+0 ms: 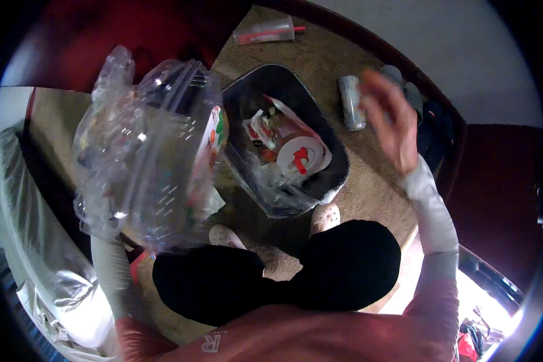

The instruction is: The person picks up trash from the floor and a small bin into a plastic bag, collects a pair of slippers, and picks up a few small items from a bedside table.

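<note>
A large clear plastic bag (149, 154) with printed packaging inside it hangs at the left, at the end of my left arm; the bag covers my left hand. My right hand (389, 117) is raised at the right, blurred, fingers apart, beside a drink can (352, 103) that lies on the carpet. Between the two stands a dark waste bin (280, 72) with a clear liner. In it are a paper cup with a white lid (298, 156) bearing a red piece, crumpled wrappers (260, 129) and clear plastic.
A translucent cup with a red straw (267, 31) lies on the carpet (366, 158) beyond the bin. Dark shoes (434, 131) stand by the right wall. White paper (214, 203) lies near my left shoe (226, 236). White fabric (40, 217) drapes along the left.
</note>
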### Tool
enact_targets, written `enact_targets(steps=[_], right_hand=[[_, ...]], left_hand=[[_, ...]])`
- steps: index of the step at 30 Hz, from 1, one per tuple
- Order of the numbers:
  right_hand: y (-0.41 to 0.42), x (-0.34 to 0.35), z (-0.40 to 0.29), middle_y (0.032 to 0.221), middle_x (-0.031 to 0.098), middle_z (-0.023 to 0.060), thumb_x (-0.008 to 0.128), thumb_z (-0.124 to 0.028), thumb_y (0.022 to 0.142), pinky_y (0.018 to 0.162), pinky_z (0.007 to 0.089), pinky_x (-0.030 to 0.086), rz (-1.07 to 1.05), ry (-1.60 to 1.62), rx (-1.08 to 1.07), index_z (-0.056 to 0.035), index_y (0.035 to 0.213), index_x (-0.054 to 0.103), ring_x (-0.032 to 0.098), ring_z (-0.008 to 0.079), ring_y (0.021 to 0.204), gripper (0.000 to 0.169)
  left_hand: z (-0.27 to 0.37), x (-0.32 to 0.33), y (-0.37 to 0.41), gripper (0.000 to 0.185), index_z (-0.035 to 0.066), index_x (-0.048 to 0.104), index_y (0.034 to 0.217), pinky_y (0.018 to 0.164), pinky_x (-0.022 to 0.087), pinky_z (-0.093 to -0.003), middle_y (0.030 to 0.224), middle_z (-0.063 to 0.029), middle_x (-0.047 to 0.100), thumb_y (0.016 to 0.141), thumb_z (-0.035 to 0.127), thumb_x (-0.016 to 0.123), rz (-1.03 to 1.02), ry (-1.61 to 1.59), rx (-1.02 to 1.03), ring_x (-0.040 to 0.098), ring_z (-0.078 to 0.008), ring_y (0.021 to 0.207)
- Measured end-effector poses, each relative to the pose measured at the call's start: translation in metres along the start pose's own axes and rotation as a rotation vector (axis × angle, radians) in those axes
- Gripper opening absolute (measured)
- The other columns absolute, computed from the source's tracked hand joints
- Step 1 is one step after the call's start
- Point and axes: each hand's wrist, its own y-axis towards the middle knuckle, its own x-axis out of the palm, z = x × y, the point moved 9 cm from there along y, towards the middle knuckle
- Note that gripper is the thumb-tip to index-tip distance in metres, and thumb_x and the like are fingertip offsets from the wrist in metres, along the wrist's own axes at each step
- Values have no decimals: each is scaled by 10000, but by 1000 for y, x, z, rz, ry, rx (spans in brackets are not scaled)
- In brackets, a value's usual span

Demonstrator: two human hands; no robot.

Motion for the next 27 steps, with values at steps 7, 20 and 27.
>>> enact_targets(steps=[7, 20, 27], right_hand=[[-40, 103, -65, 1285, 417, 262, 583, -179, 844, 921, 452, 433, -574, -344, -108, -13, 1262, 419, 508, 423, 1091, 479], [-65, 193, -42, 1227, 460, 268, 525, -181, 842, 1009, 456, 348, -861, -220, -433, -23, 1235, 477, 429, 445, 1151, 427], [-61, 64, -30, 1255, 505, 161, 638, -61, 759, 976, 403, 403, -788, 70, 97, -28, 1145, 561, 464, 315, 1183, 395]], left_hand=[[-1, -35, -25, 347, 4, 525, 1133, 799, 495, -290, 1037, -88, 614, 815, 122, 601, 63, -23, 71, 599, -152, 887], [-35, 34, 78, 338, 4, 533, 1119, 786, 491, -281, 1028, -77, 616, 811, 119, 611, -73, 64, -100, 595, -142, 884], [-103, 68, 126, 228, 18, 602, 964, 668, 462, -245, 827, -14, 621, 776, 120, 680, -54, 467, -230, 580, -101, 715]])
